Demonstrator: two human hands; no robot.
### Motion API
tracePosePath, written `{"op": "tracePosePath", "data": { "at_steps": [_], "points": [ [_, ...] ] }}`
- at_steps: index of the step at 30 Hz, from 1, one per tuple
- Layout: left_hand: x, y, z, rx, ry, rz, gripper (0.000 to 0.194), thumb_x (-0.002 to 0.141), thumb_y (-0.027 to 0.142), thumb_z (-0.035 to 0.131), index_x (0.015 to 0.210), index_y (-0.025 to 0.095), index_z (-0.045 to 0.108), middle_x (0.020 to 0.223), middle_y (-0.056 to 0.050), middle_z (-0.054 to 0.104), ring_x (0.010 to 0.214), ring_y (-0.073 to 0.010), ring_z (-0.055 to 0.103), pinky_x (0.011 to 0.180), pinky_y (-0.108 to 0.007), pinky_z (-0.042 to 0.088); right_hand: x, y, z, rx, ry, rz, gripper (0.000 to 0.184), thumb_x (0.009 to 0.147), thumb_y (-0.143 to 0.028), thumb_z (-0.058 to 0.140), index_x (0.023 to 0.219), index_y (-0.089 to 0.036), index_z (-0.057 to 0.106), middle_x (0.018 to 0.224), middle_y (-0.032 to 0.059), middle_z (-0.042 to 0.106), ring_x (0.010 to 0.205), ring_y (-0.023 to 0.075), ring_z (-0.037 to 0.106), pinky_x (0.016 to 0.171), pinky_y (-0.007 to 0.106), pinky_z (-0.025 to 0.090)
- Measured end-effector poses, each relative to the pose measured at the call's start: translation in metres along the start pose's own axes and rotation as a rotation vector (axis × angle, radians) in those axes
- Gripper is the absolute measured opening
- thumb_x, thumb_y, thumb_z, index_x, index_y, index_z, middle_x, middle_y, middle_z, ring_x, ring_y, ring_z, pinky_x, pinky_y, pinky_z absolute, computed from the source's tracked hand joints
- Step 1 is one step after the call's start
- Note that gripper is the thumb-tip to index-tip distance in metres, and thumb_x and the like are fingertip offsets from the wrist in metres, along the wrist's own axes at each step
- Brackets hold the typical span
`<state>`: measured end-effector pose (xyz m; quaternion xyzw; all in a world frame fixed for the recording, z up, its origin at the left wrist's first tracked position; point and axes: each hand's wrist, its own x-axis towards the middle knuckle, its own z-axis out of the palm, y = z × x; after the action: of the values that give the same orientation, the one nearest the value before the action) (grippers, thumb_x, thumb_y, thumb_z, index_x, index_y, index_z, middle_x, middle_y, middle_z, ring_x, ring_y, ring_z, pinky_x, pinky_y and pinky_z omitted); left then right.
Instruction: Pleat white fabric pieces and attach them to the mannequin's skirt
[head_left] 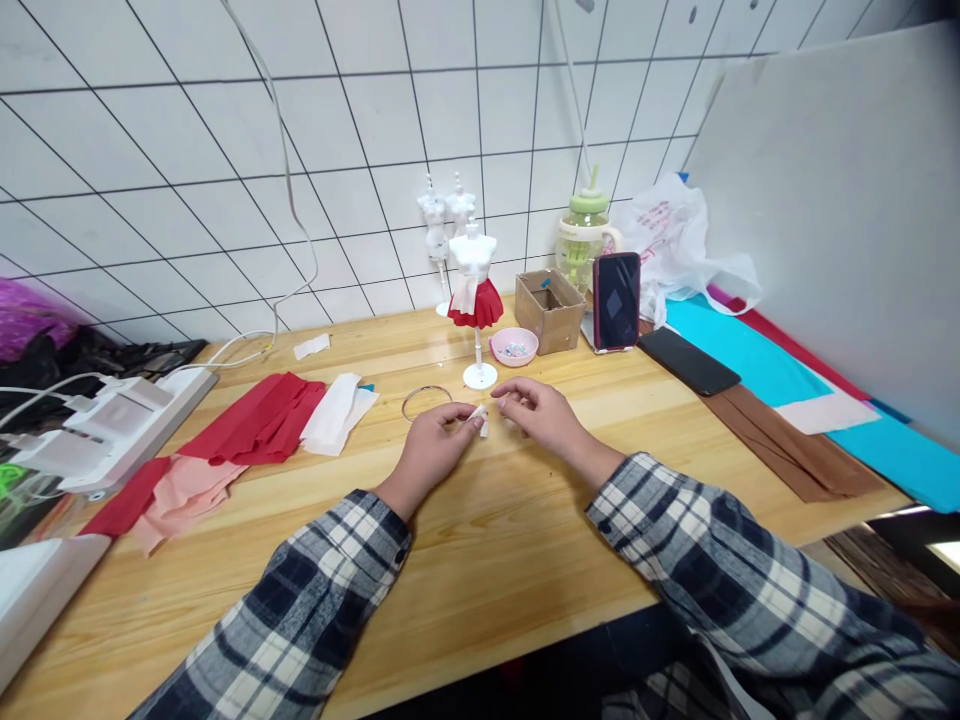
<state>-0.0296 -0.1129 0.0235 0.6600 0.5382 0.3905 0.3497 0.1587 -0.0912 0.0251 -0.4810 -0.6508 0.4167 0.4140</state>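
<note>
Between thumb and fingers, my left hand (439, 440) pinches a small piece of white fabric (483, 424) above the wooden table. My right hand (541, 412) is just to its right, fingers curled and thumb near the fingertips; whether something tiny sits in them I cannot make out. Behind my hands stands a small white mannequin (472, 255) wearing a red skirt (487, 305) with a pale cloth strip at its front. A pink bowl (514, 347) of small shiny bits is beside its base. A thin metal ring (427, 392) lies behind my left hand.
Red cloth (259, 420), white cloth (339, 415) and peach cloth (187, 490) lie left, near a power strip (142, 425). A cardboard box (550, 312), upright phone (616, 302), drink bottle (583, 240) and two more mannequins (435, 225) stand behind. Right lie a black phone (688, 361) and brown fabric (787, 445).
</note>
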Motion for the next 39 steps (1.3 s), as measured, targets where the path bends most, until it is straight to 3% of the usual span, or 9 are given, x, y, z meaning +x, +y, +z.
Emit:
{"op": "tracePosePath", "data": {
  "at_steps": [5, 8, 11, 14, 18, 20, 26, 31, 39],
  "points": [
    [-0.001, -0.004, 0.0, -0.471, -0.206, -0.132, 0.038, 0.072, 0.047, 0.076, 0.094, 0.016, 0.074, 0.094, -0.008, 0.075, 0.088, -0.0221, 0.066, 0.086, -0.035, 0.048, 0.001, -0.003, -0.005, 0.182, -0.165, -0.081, 0.036, 0.08, -0.032, 0.061, 0.111, -0.019, 0.07, 0.096, 0.004, 0.069, 0.064, 0.0102, 0.057, 0.059, 0.023, 0.046],
    [-0.001, -0.008, 0.0, -0.533, -0.321, -0.15, 0.036, 0.074, 0.049, 0.074, 0.09, 0.016, 0.075, 0.092, -0.009, 0.074, 0.089, -0.022, 0.065, 0.088, -0.035, 0.048, -0.001, -0.005, -0.004, 0.21, -0.211, -0.115, 0.03, 0.078, -0.034, 0.066, 0.103, -0.018, 0.072, 0.099, 0.0059, 0.071, 0.078, 0.0146, 0.063, 0.069, 0.027, 0.05],
    [-0.001, -0.011, 0.001, -0.498, -0.375, -0.155, 0.035, 0.077, 0.049, 0.072, 0.089, 0.016, 0.075, 0.09, -0.007, 0.074, 0.087, -0.0205, 0.065, 0.086, -0.034, 0.047, 0.0, -0.003, -0.003, 0.163, -0.209, -0.121, 0.024, 0.077, -0.035, 0.068, 0.091, -0.017, 0.073, 0.089, 0.0053, 0.071, 0.075, 0.0153, 0.062, 0.07, 0.028, 0.05],
    [0.0, -0.008, 0.003, -0.432, -0.303, -0.147, 0.036, 0.078, 0.049, 0.07, 0.094, 0.017, 0.073, 0.092, -0.006, 0.073, 0.087, -0.0202, 0.065, 0.084, -0.033, 0.048, 0.001, 0.0, -0.003, 0.092, -0.181, -0.114, 0.023, 0.077, -0.037, 0.068, 0.087, -0.016, 0.072, 0.075, 0.002, 0.068, 0.063, 0.0128, 0.056, 0.062, 0.026, 0.045],
    [0.0, 0.003, 0.002, -0.182, -0.016, -0.054, 0.036, 0.079, 0.046, 0.069, 0.101, 0.018, 0.071, 0.104, -0.008, 0.072, 0.096, -0.023, 0.064, 0.086, -0.033, 0.048, 0.0, -0.001, -0.002, -0.039, -0.027, -0.143, 0.018, 0.077, -0.034, 0.066, 0.083, -0.017, 0.071, 0.073, 0.0009, 0.065, 0.057, 0.011, 0.049, 0.057, 0.024, 0.04],
    [-0.001, 0.007, 0.001, -0.038, 0.061, 0.033, 0.031, 0.078, 0.044, 0.07, 0.096, 0.018, 0.071, 0.102, -0.008, 0.072, 0.097, -0.0237, 0.064, 0.087, -0.034, 0.047, -0.002, -0.004, -0.001, -0.113, 0.041, -0.177, 0.013, 0.077, -0.03, 0.066, 0.081, -0.018, 0.07, 0.076, 0.001, 0.066, 0.057, 0.0107, 0.05, 0.057, 0.024, 0.04],
    [-0.002, 0.01, 0.002, 0.022, 0.067, 0.074, 0.024, 0.078, 0.04, 0.071, 0.091, 0.02, 0.073, 0.094, -0.005, 0.074, 0.088, -0.0213, 0.065, 0.084, -0.033, 0.048, -0.009, -0.009, 0.002, -0.169, 0.031, -0.143, 0.011, 0.079, -0.032, 0.064, 0.082, -0.021, 0.064, 0.059, -0.0033, 0.061, 0.052, 0.0118, 0.054, 0.055, 0.023, 0.04],
    [-0.001, 0.007, 0.002, -0.031, 0.076, 0.011, 0.019, 0.078, 0.037, 0.069, 0.083, 0.019, 0.073, 0.086, -0.005, 0.075, 0.083, -0.0207, 0.066, 0.081, -0.032, 0.049, -0.008, -0.005, 0.002, -0.09, -0.003, -0.13, 0.015, 0.081, -0.035, 0.063, 0.085, -0.021, 0.06, 0.065, -0.0028, 0.064, 0.051, 0.0107, 0.053, 0.055, 0.023, 0.04],
    [-0.002, 0.008, 0.002, 0.008, 0.103, 0.083, 0.02, 0.077, 0.035, 0.068, 0.087, 0.019, 0.073, 0.091, -0.006, 0.075, 0.086, -0.0208, 0.067, 0.084, -0.034, 0.051, -0.006, -0.005, 0.003, -0.062, -0.007, -0.173, 0.01, 0.079, -0.03, 0.063, 0.081, -0.02, 0.063, 0.072, -0.0011, 0.065, 0.057, 0.0106, 0.055, 0.056, 0.022, 0.041]
  ]
}}
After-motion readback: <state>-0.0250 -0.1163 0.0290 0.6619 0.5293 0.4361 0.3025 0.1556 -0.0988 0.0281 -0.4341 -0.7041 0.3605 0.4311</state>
